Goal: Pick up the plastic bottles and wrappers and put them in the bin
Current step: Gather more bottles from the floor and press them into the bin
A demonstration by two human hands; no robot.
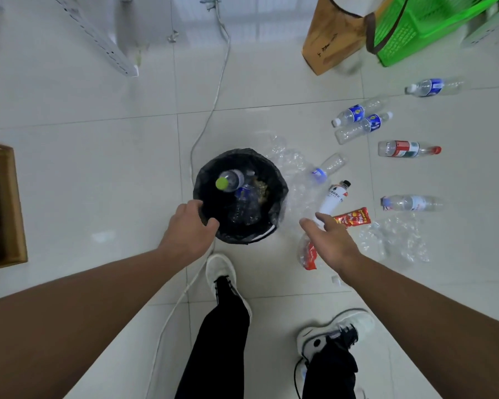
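Step in hand: collect the next item. The right hand (329, 237) hovers spread, holding nothing, over the white bottle (333, 197) and crinkly red wrapper (353, 218), which lie on the floor (98, 168) just right of the bin (203, 177). Grip the bottle mid-body (smooth, rigid cylinder). The left hand (189, 226) curls at the bin's rim; whether it grips cannot be told.

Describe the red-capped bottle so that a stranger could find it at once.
Find the black-lined bin mid-floor, then look right and slightly farther away. The red-capped bottle lies there on its side. Only it has a red cap and a red, white and green label.
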